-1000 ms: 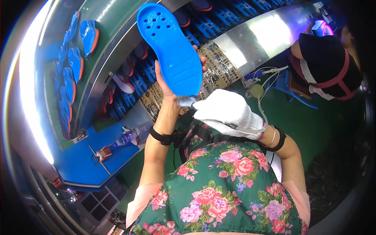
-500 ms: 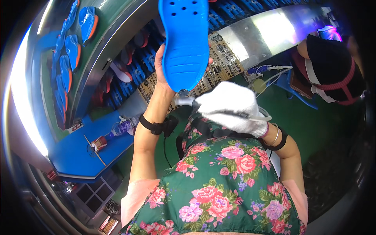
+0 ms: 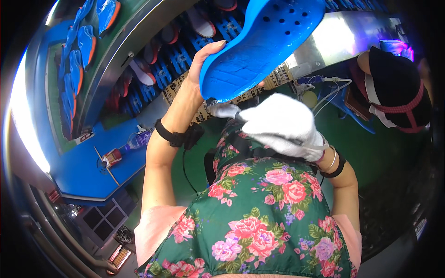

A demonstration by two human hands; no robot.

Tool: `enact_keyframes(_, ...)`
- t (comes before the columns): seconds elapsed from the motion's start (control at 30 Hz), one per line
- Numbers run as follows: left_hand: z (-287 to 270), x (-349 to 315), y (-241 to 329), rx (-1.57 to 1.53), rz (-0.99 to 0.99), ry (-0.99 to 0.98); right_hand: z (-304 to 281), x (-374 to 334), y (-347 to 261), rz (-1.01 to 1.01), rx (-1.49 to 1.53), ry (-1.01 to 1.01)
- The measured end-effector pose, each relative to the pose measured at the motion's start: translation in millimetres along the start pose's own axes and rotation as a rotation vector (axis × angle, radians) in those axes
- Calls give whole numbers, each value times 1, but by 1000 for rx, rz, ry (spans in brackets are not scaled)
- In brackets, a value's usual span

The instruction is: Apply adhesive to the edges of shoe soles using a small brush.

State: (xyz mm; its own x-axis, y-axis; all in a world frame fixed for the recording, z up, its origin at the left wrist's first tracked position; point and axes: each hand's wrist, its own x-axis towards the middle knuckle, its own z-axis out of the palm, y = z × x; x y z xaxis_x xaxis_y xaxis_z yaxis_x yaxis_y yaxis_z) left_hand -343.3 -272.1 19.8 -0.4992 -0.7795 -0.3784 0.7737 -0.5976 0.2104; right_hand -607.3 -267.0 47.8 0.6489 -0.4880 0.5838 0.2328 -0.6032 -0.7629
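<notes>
A blue shoe sole (image 3: 259, 51), with a raised rim and several round holes at its far end, is tilted toward the upper right. My bare left hand (image 3: 197, 69) grips it by the near left edge, thumb on the rim; most of its fingers are hidden underneath. Just below the near end is my right hand (image 3: 282, 125) in a thick white glove, closed around a slim hand tool. The pale tip (image 3: 224, 111) of this tool, blurred, points left under the sole's near edge. Whether it touches the sole, I cannot tell.
Behind the sole runs a line of blue racks (image 3: 181, 58) with shoe parts, beside a metal edge (image 3: 331, 39). Blue soles with orange edges (image 3: 86, 44) stand at upper left. A blue table (image 3: 88, 173) bears a bottle (image 3: 136, 140). Another person in a dark cap (image 3: 394, 78) is at right.
The blue sole has swung its far end to the right and tilted, with my left hand turning along. My gloved right hand has shifted slightly right with the tool.
</notes>
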Motion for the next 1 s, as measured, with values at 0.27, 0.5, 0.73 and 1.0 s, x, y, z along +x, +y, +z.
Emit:
enact_keyframes(0.27,0,1,3,189,-7,-24,8,-1,1,37,127,7)
enact_keyframes(0.5,-15,15,4,68,116,-244,16,9,3,135,106,72)
enact_keyframes(0.73,-7,21,6,106,195,-125,12,10,16,259,121,134)
enact_keyframes(1.0,-1,18,-22,-240,183,117,-36,31,36,203,-29,245)
